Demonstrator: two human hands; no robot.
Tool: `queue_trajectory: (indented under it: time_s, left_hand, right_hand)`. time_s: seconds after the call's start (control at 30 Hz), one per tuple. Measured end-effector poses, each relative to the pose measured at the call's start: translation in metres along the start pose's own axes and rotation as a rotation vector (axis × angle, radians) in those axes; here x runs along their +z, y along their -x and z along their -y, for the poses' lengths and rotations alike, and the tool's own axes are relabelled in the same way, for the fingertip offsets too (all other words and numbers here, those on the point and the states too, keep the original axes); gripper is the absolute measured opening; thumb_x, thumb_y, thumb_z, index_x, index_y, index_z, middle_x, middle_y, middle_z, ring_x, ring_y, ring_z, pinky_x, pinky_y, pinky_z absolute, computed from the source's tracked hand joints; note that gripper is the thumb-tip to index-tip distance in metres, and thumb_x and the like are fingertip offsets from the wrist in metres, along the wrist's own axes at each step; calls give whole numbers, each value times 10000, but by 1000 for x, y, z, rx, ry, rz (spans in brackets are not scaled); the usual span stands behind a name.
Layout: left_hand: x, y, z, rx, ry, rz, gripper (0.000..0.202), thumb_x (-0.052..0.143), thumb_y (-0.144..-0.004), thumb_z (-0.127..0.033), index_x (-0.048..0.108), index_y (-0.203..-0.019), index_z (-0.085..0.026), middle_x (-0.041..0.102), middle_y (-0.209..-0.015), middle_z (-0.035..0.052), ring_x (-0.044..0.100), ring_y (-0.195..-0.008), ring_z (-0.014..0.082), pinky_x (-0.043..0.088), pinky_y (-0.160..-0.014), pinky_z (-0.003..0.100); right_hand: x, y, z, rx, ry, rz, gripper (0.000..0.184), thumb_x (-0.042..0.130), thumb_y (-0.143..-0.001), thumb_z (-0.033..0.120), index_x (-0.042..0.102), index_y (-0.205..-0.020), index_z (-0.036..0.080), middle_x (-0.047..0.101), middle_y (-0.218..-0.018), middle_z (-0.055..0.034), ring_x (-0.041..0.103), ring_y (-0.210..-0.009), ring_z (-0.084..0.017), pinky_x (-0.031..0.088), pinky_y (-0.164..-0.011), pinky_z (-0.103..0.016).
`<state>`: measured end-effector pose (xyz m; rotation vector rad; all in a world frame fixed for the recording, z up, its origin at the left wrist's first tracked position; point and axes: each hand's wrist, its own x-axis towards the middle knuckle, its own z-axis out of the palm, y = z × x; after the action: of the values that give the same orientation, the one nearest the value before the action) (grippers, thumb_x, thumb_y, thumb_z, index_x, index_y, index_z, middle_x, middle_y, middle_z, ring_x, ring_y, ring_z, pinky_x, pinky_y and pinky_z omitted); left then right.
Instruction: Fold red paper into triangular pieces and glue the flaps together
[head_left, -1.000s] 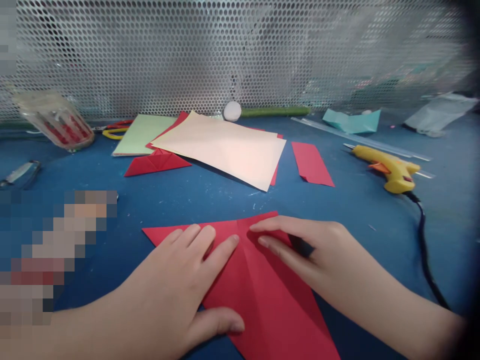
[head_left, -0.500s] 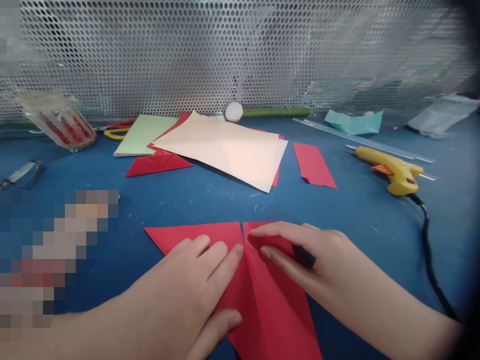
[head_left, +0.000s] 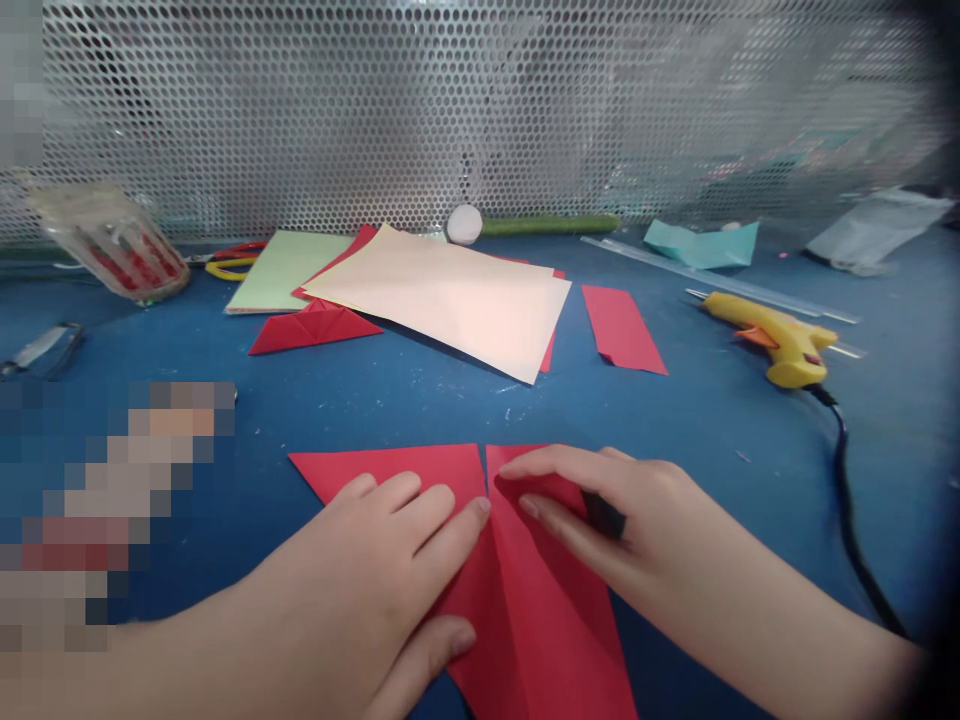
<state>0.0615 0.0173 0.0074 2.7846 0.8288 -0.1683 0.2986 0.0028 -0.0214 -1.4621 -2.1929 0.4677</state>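
Observation:
A large sheet of folded red paper (head_left: pixel 540 600) lies in front of me, with two flaps meeting at a slit near its top edge. My left hand (head_left: pixel 397 570) rests flat on the left flap, fingers spread and the index fingertip beside the slit. On the other side my right hand (head_left: pixel 615 500) holds the right flap between thumb and index finger, close to the slit. The flap's edge under that hand is partly hidden. Beyond my hands lies a smaller folded red paper piece (head_left: pixel 315 327).
Cream paper (head_left: pixel 450 290) overlaps red and green sheets (head_left: pixel 289 265). A red strip (head_left: pixel 624 330) and a yellow glue gun (head_left: pixel 787 338) with its black cord lie to the right. A tilted jar (head_left: pixel 127 245) and scissors (head_left: pixel 229 265) are at left. Perforated metal (head_left: pixel 480 100) stands behind.
The view has shifted slightly, so the background things sit a little further left. Both hands keep nearly the same places on the red paper.

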Motion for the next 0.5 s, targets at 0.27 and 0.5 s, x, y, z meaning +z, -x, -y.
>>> queue_trajectory:
  time_s: [0.27, 0.5]
  left_hand:
    - [-9, -4, -2, -24, 2, 143, 447, 583, -993, -248, 605, -1439, -227, 707, -1209, 138, 678, -995, 343, 591, -862, 541]
    - [-7, 7, 5, 34, 13, -7, 532, 714, -946, -512, 608, -1419, -292, 698, -1161, 87, 658, -992, 310, 575, -884, 471]
  right_hand:
    - [0, 1, -3, -22, 22, 2, 334, 483, -935, 174, 765, -1022, 330, 838, -1036, 69, 788, -761, -209, 650, -630, -342]
    - [-5, 0, -2, -8, 31, 16, 331, 501, -935, 175, 783, -1042, 311, 840, -1044, 41, 797, -773, -221, 650, -633, -338]
